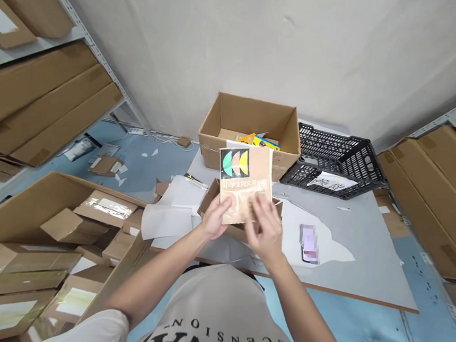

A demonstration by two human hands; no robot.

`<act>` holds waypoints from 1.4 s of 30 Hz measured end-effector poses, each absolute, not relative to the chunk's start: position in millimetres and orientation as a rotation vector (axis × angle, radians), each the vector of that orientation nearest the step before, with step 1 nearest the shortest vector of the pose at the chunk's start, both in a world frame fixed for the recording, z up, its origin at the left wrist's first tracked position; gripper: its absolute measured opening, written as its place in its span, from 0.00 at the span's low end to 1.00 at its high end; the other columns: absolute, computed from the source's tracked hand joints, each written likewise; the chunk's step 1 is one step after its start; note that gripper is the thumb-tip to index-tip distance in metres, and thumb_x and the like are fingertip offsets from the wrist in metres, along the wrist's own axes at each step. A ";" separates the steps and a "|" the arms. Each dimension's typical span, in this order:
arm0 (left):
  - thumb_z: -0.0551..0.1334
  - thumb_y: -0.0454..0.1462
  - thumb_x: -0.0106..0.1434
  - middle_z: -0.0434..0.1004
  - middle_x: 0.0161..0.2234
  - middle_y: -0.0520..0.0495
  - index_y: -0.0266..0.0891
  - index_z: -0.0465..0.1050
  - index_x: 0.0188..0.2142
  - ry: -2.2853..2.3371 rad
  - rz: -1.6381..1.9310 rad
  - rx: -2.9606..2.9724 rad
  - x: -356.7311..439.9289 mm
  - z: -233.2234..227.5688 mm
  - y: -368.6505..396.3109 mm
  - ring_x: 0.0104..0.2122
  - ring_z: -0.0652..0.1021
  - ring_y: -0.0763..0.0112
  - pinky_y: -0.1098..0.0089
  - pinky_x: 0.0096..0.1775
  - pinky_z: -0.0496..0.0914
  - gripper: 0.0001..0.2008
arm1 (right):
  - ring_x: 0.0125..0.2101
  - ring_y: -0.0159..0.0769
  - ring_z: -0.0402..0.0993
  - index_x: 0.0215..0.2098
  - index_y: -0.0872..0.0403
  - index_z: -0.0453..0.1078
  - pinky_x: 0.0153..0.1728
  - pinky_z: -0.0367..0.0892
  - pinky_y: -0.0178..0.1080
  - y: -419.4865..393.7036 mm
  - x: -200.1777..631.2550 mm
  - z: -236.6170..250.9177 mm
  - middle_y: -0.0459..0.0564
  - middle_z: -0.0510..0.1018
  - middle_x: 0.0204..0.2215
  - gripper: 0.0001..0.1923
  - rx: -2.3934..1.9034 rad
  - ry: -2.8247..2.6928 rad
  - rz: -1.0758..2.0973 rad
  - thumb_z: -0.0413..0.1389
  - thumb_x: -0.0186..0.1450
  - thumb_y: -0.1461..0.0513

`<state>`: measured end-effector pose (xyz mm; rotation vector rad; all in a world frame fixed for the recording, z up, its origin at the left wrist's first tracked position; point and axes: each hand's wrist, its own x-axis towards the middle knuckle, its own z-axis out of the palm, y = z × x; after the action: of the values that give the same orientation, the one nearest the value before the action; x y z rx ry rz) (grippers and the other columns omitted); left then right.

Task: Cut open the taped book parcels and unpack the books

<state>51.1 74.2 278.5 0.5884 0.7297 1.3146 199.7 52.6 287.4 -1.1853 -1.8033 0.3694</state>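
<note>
Between both hands: tan book (245,186), upright above small open carton (213,199) on desk (365,247). Left hand (215,219) grips book's lower left edge; right hand (265,225) loose, fingers spread against lower right cover. Step: book handling at carton. Next move likely needs firm two-handed hold.

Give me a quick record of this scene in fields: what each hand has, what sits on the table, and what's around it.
left hand: grips the lower left edge of the tan book
right hand: fingers spread over the book's lower right part
under the book: small open mailer box
table: open cardboard box with colourful items inside, black plastic crate on its side, phone, white paper sheets
left of the person: large carton full of flat mailer boxes
sides: metal shelves with stacked cartons
</note>
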 end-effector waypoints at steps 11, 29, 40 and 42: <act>0.63 0.42 0.58 0.73 0.50 0.41 0.38 0.67 0.50 0.647 1.164 0.550 31.1 273.5 90.5 0.52 0.72 0.54 0.55 0.53 0.65 0.22 | 0.38 0.41 0.77 0.53 0.49 0.65 0.23 0.76 0.36 77.8 232.7 280.3 0.50 0.77 0.45 0.27 -1.072 -1.090 1.670 0.59 0.57 0.52; 0.63 0.41 0.58 0.63 0.59 0.40 0.44 0.63 0.55 0.557 1.065 0.676 4.4 252.4 111.6 0.56 0.67 0.54 0.53 0.56 0.60 0.25 | 0.21 0.28 0.72 0.49 0.49 0.69 0.22 0.72 0.33 161.8 238.8 276.2 0.48 0.79 0.36 0.25 -1.060 -1.024 1.451 0.61 0.55 0.52; 0.65 0.43 0.56 0.72 0.51 0.38 0.37 0.70 0.47 1.225 1.309 1.069 -38.5 220.7 77.9 0.52 0.72 0.59 0.57 0.57 0.61 0.21 | 0.44 0.37 0.70 0.52 0.58 0.63 0.43 0.68 0.47 296.1 224.1 292.1 0.55 0.69 0.49 0.16 -1.243 -1.038 1.044 0.48 0.68 0.59; 0.63 0.43 0.57 0.72 0.51 0.39 0.37 0.71 0.46 1.355 1.399 1.082 -50.0 211.4 72.9 0.53 0.71 0.60 0.59 0.57 0.60 0.19 | 0.44 0.37 0.70 0.53 0.62 0.62 0.43 0.68 0.46 303.3 223.9 289.9 0.57 0.67 0.50 0.19 -1.264 -1.028 1.017 0.44 0.70 0.58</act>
<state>-50.0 72.9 211.4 1.0818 1.3546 1.3991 223.9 303.3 289.9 -1.2643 -1.0275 1.0172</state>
